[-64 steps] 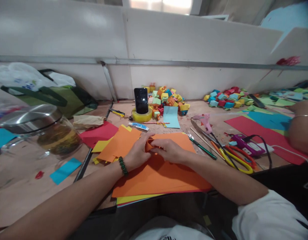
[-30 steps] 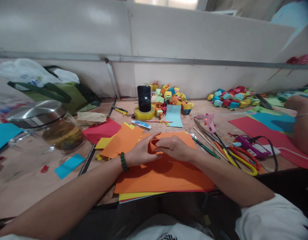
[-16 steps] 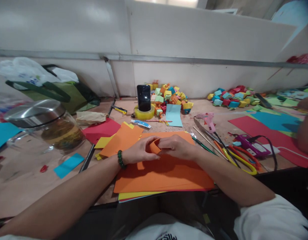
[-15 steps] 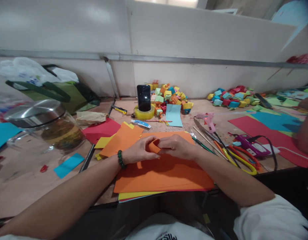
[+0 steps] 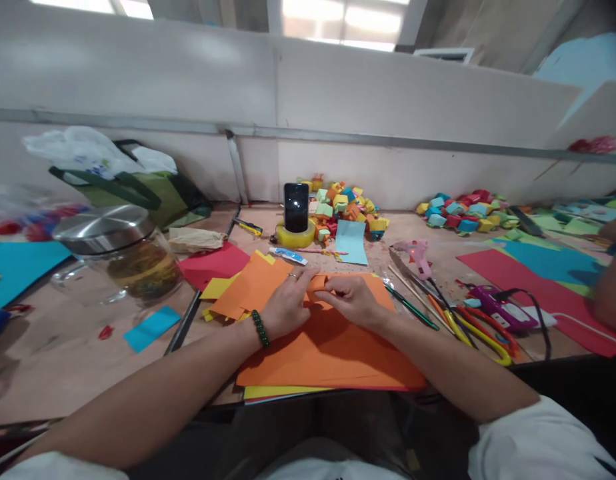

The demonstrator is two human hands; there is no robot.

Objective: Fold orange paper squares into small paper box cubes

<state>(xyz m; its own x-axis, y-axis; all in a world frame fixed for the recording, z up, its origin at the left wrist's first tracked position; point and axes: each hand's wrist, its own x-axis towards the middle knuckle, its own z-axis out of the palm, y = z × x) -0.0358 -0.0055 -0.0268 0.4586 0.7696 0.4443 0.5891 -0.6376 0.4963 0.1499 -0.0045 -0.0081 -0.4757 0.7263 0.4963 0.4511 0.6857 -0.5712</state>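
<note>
A small folded piece of orange paper [image 5: 317, 284] is between my hands, above a stack of orange sheets [image 5: 333, 360]. My left hand [image 5: 288, 301], with a green bead bracelet at the wrist, is closed on the piece's left side, its fingers partly covering it. From the right, my right hand [image 5: 352, 301] pinches the same piece between thumb and fingers. Smaller orange sheets [image 5: 248, 283] lie left of my left hand, over yellow paper. A green pen [image 5: 412, 307] rests right of my right hand.
Behind stand a phone [image 5: 297, 207] on a yellow tape roll [image 5: 294, 235] and a pile of small paper blocks [image 5: 338, 210]. At left is a glass jar [image 5: 143, 270]. To the right lie a pink glue gun [image 5: 419, 259], scissors [image 5: 475, 330] and a purple device [image 5: 508, 312]; another person's arm [image 5: 608, 287] shows.
The loop of orange paper has been turned and pressed lower between my hands. My left fingers have swung over it, and my right hand now pinches its edge. The view has tilted slightly upward.
</note>
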